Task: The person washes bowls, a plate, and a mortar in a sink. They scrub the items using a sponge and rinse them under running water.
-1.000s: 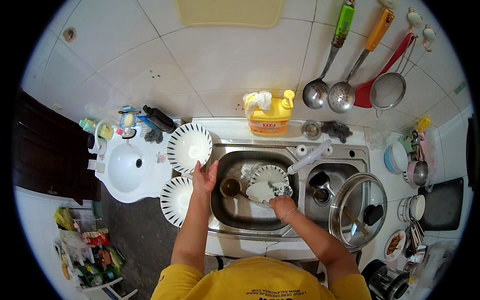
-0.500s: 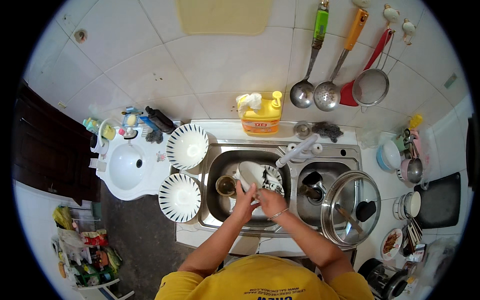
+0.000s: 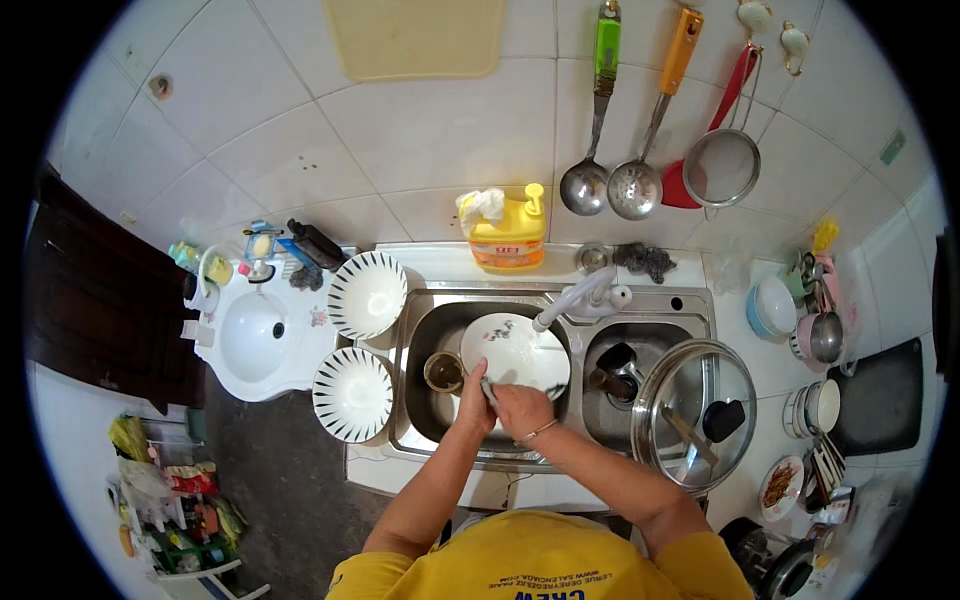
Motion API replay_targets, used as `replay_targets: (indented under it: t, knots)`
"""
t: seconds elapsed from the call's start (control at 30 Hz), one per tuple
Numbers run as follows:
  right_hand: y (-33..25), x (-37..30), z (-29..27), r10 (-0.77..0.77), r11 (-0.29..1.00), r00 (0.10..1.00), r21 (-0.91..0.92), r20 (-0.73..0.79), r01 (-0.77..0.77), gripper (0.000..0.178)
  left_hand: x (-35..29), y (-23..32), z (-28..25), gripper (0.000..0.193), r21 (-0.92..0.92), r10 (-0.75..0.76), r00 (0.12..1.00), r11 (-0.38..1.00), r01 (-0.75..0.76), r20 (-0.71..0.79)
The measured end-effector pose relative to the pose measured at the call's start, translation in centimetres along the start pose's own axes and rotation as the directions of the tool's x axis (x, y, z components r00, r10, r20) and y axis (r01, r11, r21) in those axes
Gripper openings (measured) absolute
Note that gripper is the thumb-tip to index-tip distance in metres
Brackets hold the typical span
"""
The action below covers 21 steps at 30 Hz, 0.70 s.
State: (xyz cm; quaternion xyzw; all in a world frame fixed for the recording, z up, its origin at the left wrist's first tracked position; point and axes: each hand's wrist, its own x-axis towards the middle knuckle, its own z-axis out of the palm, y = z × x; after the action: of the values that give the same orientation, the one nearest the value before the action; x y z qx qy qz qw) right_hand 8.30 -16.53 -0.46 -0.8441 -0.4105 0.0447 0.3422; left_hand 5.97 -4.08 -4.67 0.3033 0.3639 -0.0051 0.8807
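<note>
Over the left basin of the steel sink (image 3: 420, 412), a white plate (image 3: 515, 352) with a dark floral print is turned face up. My left hand (image 3: 477, 398) grips its near-left rim, thumb along the edge. Close beside it, my right hand (image 3: 527, 410) is closed at the near rim. A small greyish piece (image 3: 488, 390) shows between the two hands, too indistinct to name. The white faucet (image 3: 575, 297) points down over the plate's right side. To the left of the plate, a brown-tinted glass or cup (image 3: 443, 371) sits in the basin.
Two bowls with dark stripes (image 3: 368, 296) (image 3: 352, 394) stand left of the sink. A glass lid (image 3: 693, 455) covers part of the right basin, where a dark-handled utensil (image 3: 612, 380) lies. Behind stands a yellow pump jug (image 3: 507, 238); ladles (image 3: 584, 188) hang above.
The plate has gone from tilted to lying broadly face up, now covering the patterned dish beneath it. Both hands stay at its near rim. The whole view has shifted slightly.
</note>
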Motion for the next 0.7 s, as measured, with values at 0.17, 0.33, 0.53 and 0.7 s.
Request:
replay_targets:
  t: [0.17,0.33,0.53,0.7]
  knots:
    - [7.6,-2.9,-0.4,-0.380,0.925,0.913,0.053,0.146,0.377,0.028,0.2,4.0,-3.5,0.051,0.151,-0.199,0.978,0.971,0.188,0.063]
    - [3.2,-1.6,0.3,-0.054,0.996,0.980,-0.054,0.190,0.065,0.017,-2.7,1.6,-1.1,0.060,0.152,-0.052,0.995,0.986,0.065,-0.086]
    - [3.2,-2.8,2.0,-0.143,0.987,0.941,0.116,0.305,0.113,0.026,-0.7,2.4,-6.1,0.046,0.155,-0.228,0.973,0.961,0.231,-0.032]
    - [5.8,-3.0,0.0,-0.211,0.977,0.973,-0.006,0.097,0.212,0.018,-2.2,2.2,-3.4,0.069,0.152,-0.178,0.983,0.972,0.181,-0.035]
